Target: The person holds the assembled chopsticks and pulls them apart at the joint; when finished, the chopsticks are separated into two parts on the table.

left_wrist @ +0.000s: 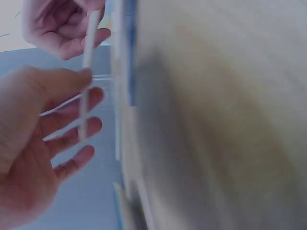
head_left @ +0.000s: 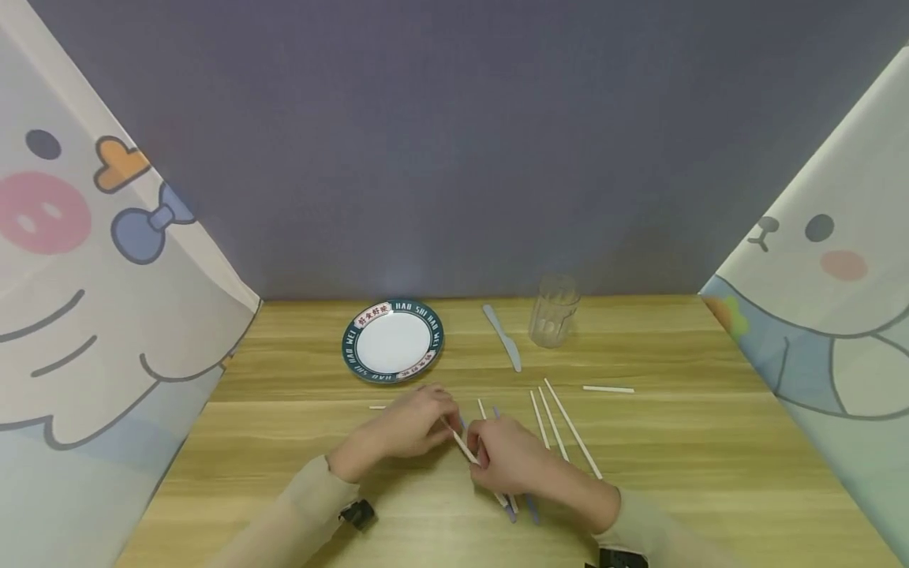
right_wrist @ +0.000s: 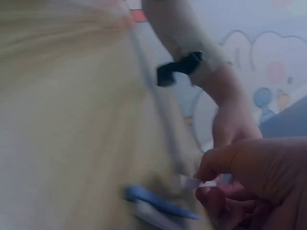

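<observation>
Both hands pinch one slender white stick (head_left: pixel 465 447), which slants between them over the table's front middle. My left hand (head_left: pixel 410 422) has one end between thumb and index finger, its other fingers spread in the left wrist view. At the opposite end, the thumb and fingers of my right hand (head_left: pixel 510 456) grip the stick. Beneath the right hand lie white and blue sticks, among them a blue stick (head_left: pixel 533 510), partly hidden by the hand. Several longer white sticks (head_left: pixel 577 432) lie just right of it, partly behind the forearm.
A green-rimmed plate (head_left: pixel 348 353) sits behind the left hand. Right of it are a grey-blue knife (head_left: pixel 503 339) and an upright clear glass (head_left: pixel 554 313). One short white stick (head_left: pixel 608 389) lies at right, another white stick (head_left: pixel 377 408) beside the left hand. A grey partition (head_left: pixel 454 158) stands behind.
</observation>
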The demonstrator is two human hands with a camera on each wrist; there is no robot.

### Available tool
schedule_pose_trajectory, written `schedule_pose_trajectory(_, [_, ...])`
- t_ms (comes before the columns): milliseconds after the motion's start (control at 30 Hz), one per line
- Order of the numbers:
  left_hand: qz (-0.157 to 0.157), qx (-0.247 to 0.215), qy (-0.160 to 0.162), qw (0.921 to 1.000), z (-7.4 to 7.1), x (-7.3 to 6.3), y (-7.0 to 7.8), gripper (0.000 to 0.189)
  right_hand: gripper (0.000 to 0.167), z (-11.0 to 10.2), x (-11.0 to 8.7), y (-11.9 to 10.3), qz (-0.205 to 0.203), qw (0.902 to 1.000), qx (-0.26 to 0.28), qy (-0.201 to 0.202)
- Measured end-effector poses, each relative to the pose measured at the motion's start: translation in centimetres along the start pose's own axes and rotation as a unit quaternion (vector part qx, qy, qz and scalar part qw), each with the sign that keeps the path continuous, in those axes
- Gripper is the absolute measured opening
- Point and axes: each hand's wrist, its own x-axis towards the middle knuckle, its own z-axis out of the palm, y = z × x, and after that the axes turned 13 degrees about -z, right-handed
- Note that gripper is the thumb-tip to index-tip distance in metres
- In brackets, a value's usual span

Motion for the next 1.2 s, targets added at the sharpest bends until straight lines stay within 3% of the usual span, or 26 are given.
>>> schedule_pose_trajectory(67, [-0.003,-0.032,0.012,0.9994,-0.8,-0.1,0.2,0.007,0.004,-1.4,0.0,0.0,-0.007,0.9999,-0.012,0.009])
schedule_pose_trajectory(200, [0.015,-0.071,0.066,0.9951,-2.2,0.1,1.1,0.009,0.007,-4.5,0.0,0.0,-0.04,0.9965,-0.067,0.031])
schedule_pose_trajectory(300, [0.029,-0.053,0.128,0.9899,-2.9,0.4,2.2,0.01,0.008,-6.6,-0.2,-0.1,-0.072,0.9929,-0.087,0.037])
schedule_pose_trajectory(400, [0.038,-0.012,0.185,0.9819,-3.4,0.7,3.2,0.008,0.013,-8.1,-0.4,-0.2,-0.102,0.9919,-0.073,0.025])
schedule_pose_trajectory(500, [0.05,0.011,0.218,0.9746,-3.7,1.0,4.1,0.007,0.018,-9.1,-0.6,-0.3,-0.112,0.9926,-0.047,0.006])
schedule_pose_trajectory(667, [0.064,0.006,0.235,0.9699,-3.8,1.5,5.0,0.014,0.02,-10.1,-0.8,-0.5,-0.105,0.9942,-0.022,-0.002])
schedule_pose_trajectory(867, [0.067,0.02,0.258,0.9638,-3.7,1.7,5.4,0.023,0.021,-10.8,-1.0,-0.5,-0.118,0.9918,-0.047,0.01])
schedule_pose_trajectory(1200, [0.077,-0.013,0.214,0.9737,-3.8,1.6,5.3,0.03,0.02,-11.0,-1.2,0.8,-0.201,0.9781,-0.053,0.0])
